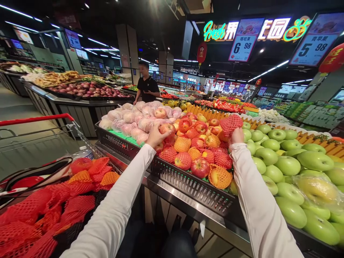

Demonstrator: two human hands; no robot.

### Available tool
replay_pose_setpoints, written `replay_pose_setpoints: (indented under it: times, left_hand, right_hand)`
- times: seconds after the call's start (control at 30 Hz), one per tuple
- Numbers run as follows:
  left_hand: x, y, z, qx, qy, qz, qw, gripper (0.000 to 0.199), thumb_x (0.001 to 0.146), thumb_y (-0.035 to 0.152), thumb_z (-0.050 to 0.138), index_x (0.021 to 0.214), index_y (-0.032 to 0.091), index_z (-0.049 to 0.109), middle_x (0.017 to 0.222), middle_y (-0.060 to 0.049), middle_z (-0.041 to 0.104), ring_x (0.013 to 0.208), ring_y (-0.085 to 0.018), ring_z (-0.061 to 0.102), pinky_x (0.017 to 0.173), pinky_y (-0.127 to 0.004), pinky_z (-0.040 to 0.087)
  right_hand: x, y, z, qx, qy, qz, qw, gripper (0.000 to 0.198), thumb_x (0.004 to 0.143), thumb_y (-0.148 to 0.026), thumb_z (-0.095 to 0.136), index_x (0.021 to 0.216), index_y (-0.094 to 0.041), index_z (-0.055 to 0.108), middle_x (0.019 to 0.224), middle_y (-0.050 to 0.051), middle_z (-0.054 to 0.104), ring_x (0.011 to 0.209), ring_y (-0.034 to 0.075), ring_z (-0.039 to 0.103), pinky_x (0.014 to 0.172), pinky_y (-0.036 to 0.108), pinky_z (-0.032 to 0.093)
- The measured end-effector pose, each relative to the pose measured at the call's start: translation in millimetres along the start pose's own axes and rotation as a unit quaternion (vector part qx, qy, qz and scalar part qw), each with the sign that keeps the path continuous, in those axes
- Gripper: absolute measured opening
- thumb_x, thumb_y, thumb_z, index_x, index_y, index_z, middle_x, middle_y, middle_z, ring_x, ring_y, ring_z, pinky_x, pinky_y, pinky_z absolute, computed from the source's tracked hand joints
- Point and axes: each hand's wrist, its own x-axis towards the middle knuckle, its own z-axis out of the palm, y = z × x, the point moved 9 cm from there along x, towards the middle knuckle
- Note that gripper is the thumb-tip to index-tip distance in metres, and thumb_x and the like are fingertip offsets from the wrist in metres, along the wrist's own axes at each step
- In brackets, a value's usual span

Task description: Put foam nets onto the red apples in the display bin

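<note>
My left hand (155, 136) is closed around a bare red-and-yellow apple (167, 128), at the left side of the netted apples. My right hand (237, 135) grips a red foam net (230, 123) above the right side of the same pile; whether fruit is inside it I cannot tell. Between the hands lie several apples in red and orange foam nets (182, 160), with a bare red apple (200, 167) near the front. They fill a black slotted crate (188, 191).
Bagged fruit (145, 123) lies to the left, green apples (288, 165) to the right. A cart with a red handle (37, 119) stands at left, beside a heap of red foam nets (29, 211) and a bottle (85, 153). Across the display stands a person (147, 86) in black.
</note>
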Motion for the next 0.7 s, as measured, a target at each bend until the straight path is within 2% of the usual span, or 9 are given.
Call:
replay_pose_setpoints:
  times: [0.07,0.13,0.17,0.23,0.27,0.4,0.5,0.6,0.7]
  left_hand:
    - [1.3,17.9,-6.4,-0.101,0.078,0.000,0.992,0.049,0.067,0.055,0.070,0.094,0.016,0.059,0.091,-0.006,0.064,0.086,-0.021,0.060,0.081,-0.033,0.049]
    - [1.5,41.7,6.4,-0.232,0.124,-0.016,0.965,0.049,0.073,0.057,0.066,0.099,0.018,0.055,0.096,-0.006,0.064,0.087,-0.020,0.062,0.078,-0.031,0.050]
    - [1.6,55.0,21.7,-0.300,0.128,-0.029,0.945,0.050,0.076,0.059,0.064,0.104,0.019,0.051,0.099,-0.007,0.063,0.085,-0.019,0.062,0.074,-0.031,0.051]
    - [2.3,84.6,64.7,-0.399,0.092,-0.049,0.911,0.056,0.079,0.061,0.063,0.114,0.022,0.042,0.107,-0.008,0.061,0.085,-0.019,0.064,0.071,-0.031,0.052]
    - [2.1,99.5,84.4,-0.409,0.075,-0.042,0.908,0.061,0.076,0.060,0.068,0.116,0.023,0.040,0.110,-0.010,0.060,0.089,-0.020,0.065,0.075,-0.033,0.052]
    - [-1.0,137.5,140.4,-0.327,-0.028,0.069,0.942,0.075,0.065,0.051,0.083,0.120,0.021,0.042,0.129,-0.014,0.054,0.119,-0.027,0.056,0.105,-0.040,0.043]
    - [-3.7,125.9,159.4,-0.314,-0.111,0.103,0.937,0.074,0.071,0.055,0.077,0.126,0.021,0.041,0.136,-0.015,0.051,0.125,-0.029,0.053,0.111,-0.043,0.038]
    - [-0.6,99.5,162.8,-0.335,-0.126,0.068,0.931,0.070,0.080,0.063,0.064,0.130,0.021,0.038,0.141,-0.015,0.046,0.130,-0.028,0.050,0.114,-0.044,0.036]
    - [0.0,92.2,172.7,-0.335,-0.161,0.059,0.927,0.064,0.086,0.065,0.053,0.130,0.021,0.040,0.144,-0.015,0.045,0.138,-0.026,0.043,0.119,-0.043,0.029]
  right_hand:
    - [-8.2,-4.5,8.1,0.035,0.017,0.028,0.999,0.048,0.079,-0.067,0.039,0.097,-0.026,0.056,0.087,0.008,0.067,0.107,0.026,0.061,0.091,0.042,0.056]
    - [-19.0,-10.0,33.3,0.054,-0.063,0.061,0.995,0.053,0.077,-0.068,0.044,0.102,-0.025,0.062,0.091,0.009,0.071,0.106,0.028,0.065,0.089,0.044,0.057]
    - [-25.6,-11.4,44.7,0.058,-0.106,0.082,0.989,0.054,0.077,-0.067,0.047,0.106,-0.025,0.063,0.094,0.009,0.072,0.104,0.029,0.066,0.088,0.045,0.058]
    - [-37.4,-14.8,59.5,0.039,-0.173,0.100,0.979,0.053,0.074,-0.058,0.057,0.115,-0.026,0.063,0.102,0.006,0.074,0.102,0.028,0.068,0.092,0.047,0.057]
    - [-41.2,-18.0,63.2,0.018,-0.197,0.088,0.976,0.055,0.070,-0.052,0.064,0.118,-0.026,0.063,0.106,0.005,0.074,0.102,0.028,0.069,0.096,0.048,0.055]
    - [-48.4,-29.2,73.4,-0.064,-0.266,-0.003,0.962,0.061,0.059,-0.039,0.077,0.118,-0.024,0.066,0.115,0.005,0.073,0.109,0.028,0.067,0.110,0.049,0.044]
    - [-47.7,-35.6,80.6,-0.103,-0.274,-0.046,0.955,0.064,0.061,-0.041,0.080,0.121,-0.022,0.067,0.124,0.008,0.071,0.118,0.029,0.063,0.114,0.049,0.040]
    - [-46.7,-46.2,87.7,-0.118,-0.264,-0.077,0.954,0.068,0.064,-0.043,0.081,0.127,-0.024,0.063,0.136,0.008,0.063,0.129,0.029,0.057,0.119,0.048,0.034]
    - [-48.3,-50.3,91.7,-0.133,-0.266,-0.083,0.951,0.064,0.066,-0.047,0.079,0.123,-0.022,0.065,0.135,0.010,0.064,0.128,0.030,0.057,0.120,0.049,0.033]
